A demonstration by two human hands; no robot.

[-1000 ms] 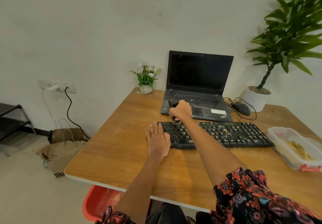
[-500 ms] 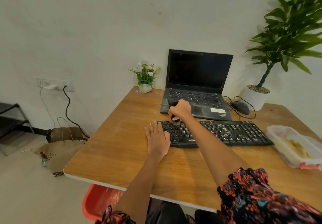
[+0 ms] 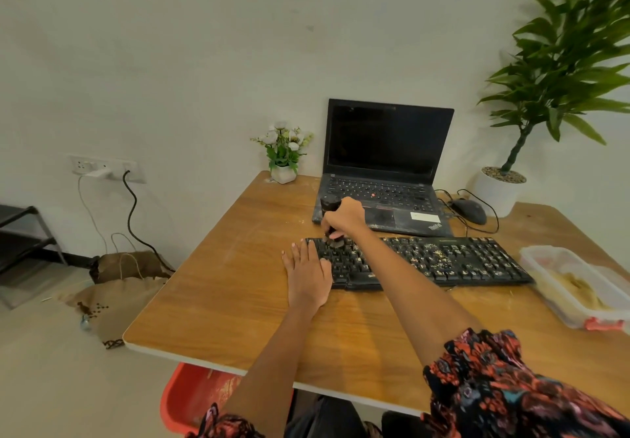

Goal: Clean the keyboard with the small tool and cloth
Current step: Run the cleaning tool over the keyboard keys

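Observation:
A black keyboard (image 3: 453, 262) speckled with pale crumbs lies across the wooden table (image 3: 221, 301). My right hand (image 3: 344, 217) grips a small black cylindrical tool (image 3: 330, 205) held upright, its lower end pressed onto the keyboard's upper left keys. My left hand (image 3: 306, 274) lies flat, fingers spread, on the table and over the keyboard's left end. No cloth is visible.
An open black laptop (image 3: 385, 171) stands just behind the keyboard. Beside it are a small flower pot (image 3: 284, 154), a black mouse (image 3: 468, 211) with cable and a large potted plant (image 3: 501, 185). A clear plastic container (image 3: 579, 287) sits at the right edge. A red stool (image 3: 191, 400) shows under the table.
My right hand with the tool has shifted slightly along the upper left keys. My left hand has stayed flat at the keyboard's left end.

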